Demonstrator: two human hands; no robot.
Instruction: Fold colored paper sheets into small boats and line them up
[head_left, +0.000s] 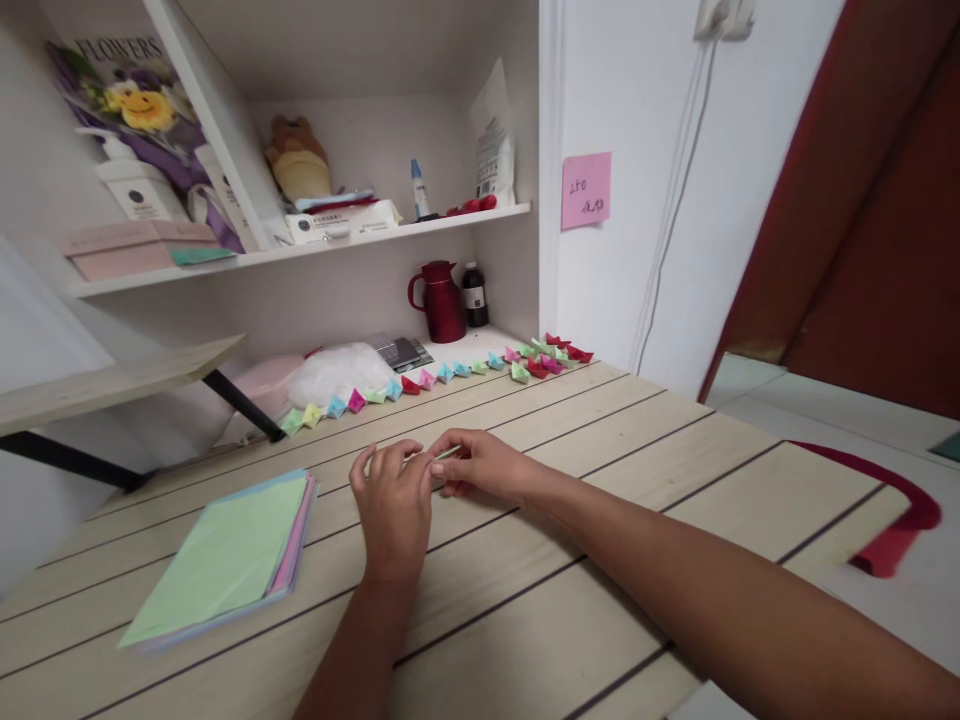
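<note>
My left hand (391, 505) and my right hand (480, 466) meet over the wooden table (570, 600), fingers pinched together on a small pale green piece of paper (444, 454). Most of that paper is hidden by my fingers. A stack of coloured paper sheets (225, 555), light green on top, lies to the left of my left hand. Beyond my hands, a row of several small folded paper shapes (442, 375) in green, blue, pink and red runs along the table's far edge.
A red jug (441, 300) and a dark bottle (474, 294) stand in the alcove behind the row. Shelves above hold boxes, a plush toy (298, 158) and bottles. A pink sticky note (586, 190) is on the wall. A red strip (896, 520) lies at the right.
</note>
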